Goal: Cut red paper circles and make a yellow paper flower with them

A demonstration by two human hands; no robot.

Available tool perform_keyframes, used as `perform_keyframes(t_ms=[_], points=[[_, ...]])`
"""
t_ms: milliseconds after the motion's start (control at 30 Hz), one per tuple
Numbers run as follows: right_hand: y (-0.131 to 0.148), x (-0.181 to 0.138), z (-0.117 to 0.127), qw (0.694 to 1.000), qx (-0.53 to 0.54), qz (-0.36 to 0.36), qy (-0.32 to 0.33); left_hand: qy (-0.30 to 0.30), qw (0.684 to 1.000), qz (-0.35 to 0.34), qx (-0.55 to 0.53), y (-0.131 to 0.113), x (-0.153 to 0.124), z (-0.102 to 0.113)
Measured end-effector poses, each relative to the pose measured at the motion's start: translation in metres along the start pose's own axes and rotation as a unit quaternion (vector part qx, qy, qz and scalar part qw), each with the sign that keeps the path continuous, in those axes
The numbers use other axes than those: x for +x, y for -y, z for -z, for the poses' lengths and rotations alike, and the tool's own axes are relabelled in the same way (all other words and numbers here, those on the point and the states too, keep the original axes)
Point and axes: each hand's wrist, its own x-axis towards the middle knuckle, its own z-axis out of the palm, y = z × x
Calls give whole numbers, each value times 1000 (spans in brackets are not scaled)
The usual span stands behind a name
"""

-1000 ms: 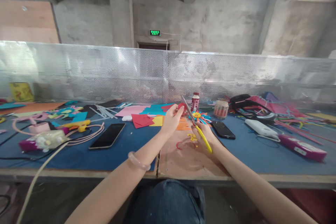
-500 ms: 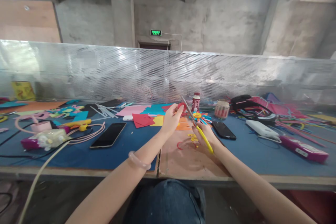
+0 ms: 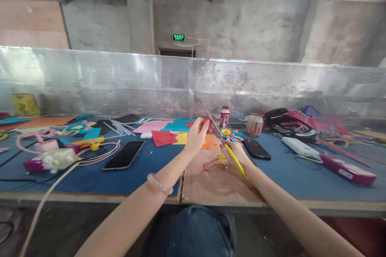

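Observation:
Between the thumb and fingers of my left hand (image 3: 197, 133) is a small piece of red paper (image 3: 206, 121), partly covered by the fingers. My right hand (image 3: 237, 153) grips a pair of scissors with yellow handles (image 3: 234, 160). The scissor blades (image 3: 214, 123) point up and away, right beside the red paper; I cannot tell whether they touch it. Beyond the right hand lies a paper flower (image 3: 226, 132) with a yellow-orange centre and blue strips. Yellow paper scraps (image 3: 221, 157) and a curled red strip (image 3: 206, 166) rest on the bare wooden board below the hands.
Coloured paper sheets (image 3: 163, 138) lie left of centre. Two phones, one at left (image 3: 124, 155) and one at right (image 3: 257, 149), flank the hands. A dark red bottle (image 3: 224, 117) and a jar (image 3: 254, 125) stand behind. Power strips and cables are at both sides; a perforated metal screen (image 3: 135, 84) closes the back.
Both hands stay in nearly the same place. The red paper has turned slightly in my left fingers and shows less of its face; the camera view has shifted a little.

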Motion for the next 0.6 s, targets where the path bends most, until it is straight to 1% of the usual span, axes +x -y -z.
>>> perform_keyframes(t_ms=[300,600], points=[[-2,0,-2,1000,11,-21,6,3,999,37,-16,1,2,0],[-3,1,-2,1000,7,-14,12,-8,999,34,-36,5,3,0]])
